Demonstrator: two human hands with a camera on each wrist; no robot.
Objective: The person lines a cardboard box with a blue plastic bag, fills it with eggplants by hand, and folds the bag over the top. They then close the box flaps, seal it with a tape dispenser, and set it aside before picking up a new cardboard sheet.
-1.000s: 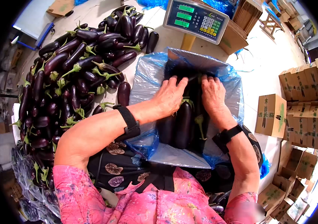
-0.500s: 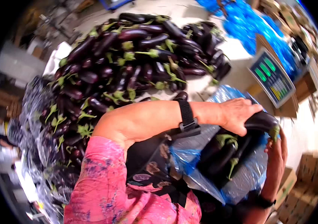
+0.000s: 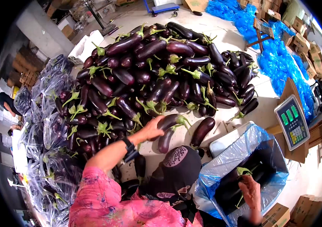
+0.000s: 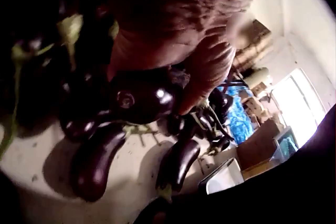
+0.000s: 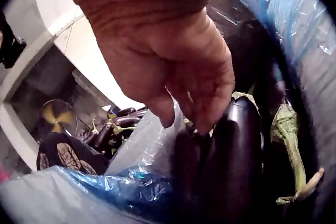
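My left hand (image 3: 151,130) is at the near edge of a large heap of eggplants (image 3: 157,89), gripping an eggplant (image 3: 167,122). In the left wrist view, the thumb and fingers lie around that glossy eggplant (image 4: 142,97), just above the table. Another eggplant (image 3: 203,131) lies separately to its right. My right hand (image 3: 251,191) hangs over a box lined with blue plastic film (image 3: 210,178). Its fingers curl loosely with nothing between them, close to the top of an eggplant (image 5: 236,150) inside. Green stems show among the dark eggplants in the box.
A scale display (image 3: 292,123) stands beyond the box on a yellow post. Bagged eggplants (image 3: 55,151) line the left side. Blue plastic sheeting (image 3: 282,64) spreads at the far right, and cartons (image 3: 306,212) stand at the lower right. A patterned dark cloth (image 3: 180,166) covers my lap.
My view has swung left. The left hand has gone from the box to the heap and taken an eggplant. The eggplant both hands held over the box has been let go; the right hand stays there.
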